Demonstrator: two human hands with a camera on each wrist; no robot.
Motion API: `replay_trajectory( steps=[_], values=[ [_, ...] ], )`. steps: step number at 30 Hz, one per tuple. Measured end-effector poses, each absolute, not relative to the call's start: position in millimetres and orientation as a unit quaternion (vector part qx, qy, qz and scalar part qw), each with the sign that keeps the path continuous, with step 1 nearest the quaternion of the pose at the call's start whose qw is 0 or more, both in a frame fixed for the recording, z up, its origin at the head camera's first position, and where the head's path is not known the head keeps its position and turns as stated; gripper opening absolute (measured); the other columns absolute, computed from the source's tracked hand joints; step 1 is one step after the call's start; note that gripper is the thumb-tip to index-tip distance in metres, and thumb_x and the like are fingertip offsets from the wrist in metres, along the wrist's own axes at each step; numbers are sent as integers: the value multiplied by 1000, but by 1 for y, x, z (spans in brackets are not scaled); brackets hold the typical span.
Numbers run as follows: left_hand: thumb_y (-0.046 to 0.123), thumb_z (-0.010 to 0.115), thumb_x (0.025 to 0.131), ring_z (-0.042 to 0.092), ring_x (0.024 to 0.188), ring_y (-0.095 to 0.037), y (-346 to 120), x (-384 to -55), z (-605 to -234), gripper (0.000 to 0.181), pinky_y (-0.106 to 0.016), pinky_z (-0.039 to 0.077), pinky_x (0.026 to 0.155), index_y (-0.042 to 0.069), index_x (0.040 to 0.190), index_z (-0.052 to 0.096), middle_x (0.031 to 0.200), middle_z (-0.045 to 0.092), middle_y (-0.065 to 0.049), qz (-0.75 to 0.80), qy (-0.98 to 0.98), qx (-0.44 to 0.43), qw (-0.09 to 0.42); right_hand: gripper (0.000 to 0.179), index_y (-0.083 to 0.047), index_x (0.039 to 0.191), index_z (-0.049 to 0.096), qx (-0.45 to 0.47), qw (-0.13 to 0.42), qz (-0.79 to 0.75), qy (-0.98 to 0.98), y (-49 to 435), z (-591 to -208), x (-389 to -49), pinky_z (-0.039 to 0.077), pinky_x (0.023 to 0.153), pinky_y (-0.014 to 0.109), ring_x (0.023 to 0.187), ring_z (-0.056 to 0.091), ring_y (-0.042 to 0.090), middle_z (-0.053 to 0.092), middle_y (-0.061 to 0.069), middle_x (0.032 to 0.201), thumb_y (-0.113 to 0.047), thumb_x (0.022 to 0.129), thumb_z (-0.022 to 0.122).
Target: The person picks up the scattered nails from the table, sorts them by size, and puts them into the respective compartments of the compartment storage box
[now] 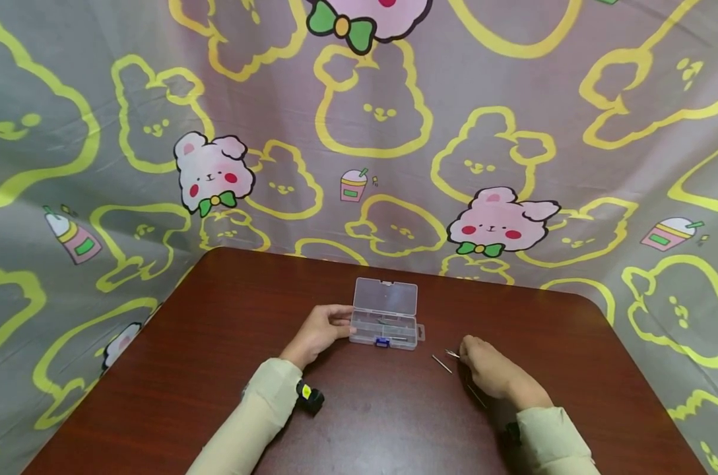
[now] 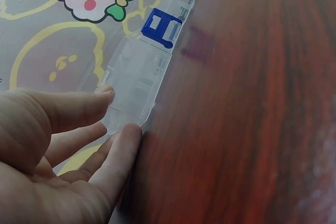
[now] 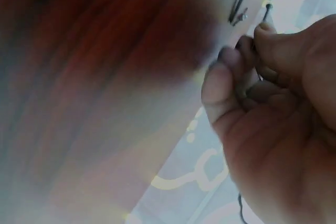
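A clear plastic compartment box (image 1: 385, 318) stands on the table with its lid raised and a blue latch (image 1: 383, 342) at the front. Several thin metal pieces lie inside it. My left hand (image 1: 319, 333) grips the box's left end, thumb above and fingers at the side and below. To the right of the box, my right hand (image 1: 492, 369) is low over the table. Between its thumb and forefinger it pinches a thin nail-like metal piece (image 3: 268, 11); the lower part is hidden by the fingers. A loose metal rod (image 1: 441, 363) lies just left of that hand.
A dark thin rod (image 1: 476, 395) lies under the right hand's near side. The brown wooden table (image 1: 228, 316) reaches back to a hanging cloth (image 1: 276, 99) printed with cartoon animals. A clear hanging tab (image 1: 421, 332) juts from the box's right end.
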State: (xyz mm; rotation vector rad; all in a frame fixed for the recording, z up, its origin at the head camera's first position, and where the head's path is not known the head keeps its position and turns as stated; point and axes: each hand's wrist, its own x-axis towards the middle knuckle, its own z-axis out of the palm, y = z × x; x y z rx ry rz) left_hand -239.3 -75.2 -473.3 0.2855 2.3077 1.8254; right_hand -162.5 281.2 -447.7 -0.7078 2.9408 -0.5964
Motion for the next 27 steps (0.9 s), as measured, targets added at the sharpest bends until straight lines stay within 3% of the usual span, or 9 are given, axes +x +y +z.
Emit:
replay_trajectory(
  steps=[14,27],
  values=[
    [-1,77,87,64,107,-27,-76,-239,-474,46,-34,57,81,-1,132,64,122,67,-15,610,781,98,94,17,-12,92,65,-187,-47,-258,947,284,-445,-164,50,70,31,78,55,8,60,-8,84,3,97,61],
    [-1,76,88,64,106,-27,-75,-239,-473,45,-34,57,81,-2,132,64,122,66,-16,611,780,105,91,9,-4,92,72,-113,1,-389,914,274,-437,-172,48,58,27,67,54,14,59,1,72,-1,97,65]
  ],
)
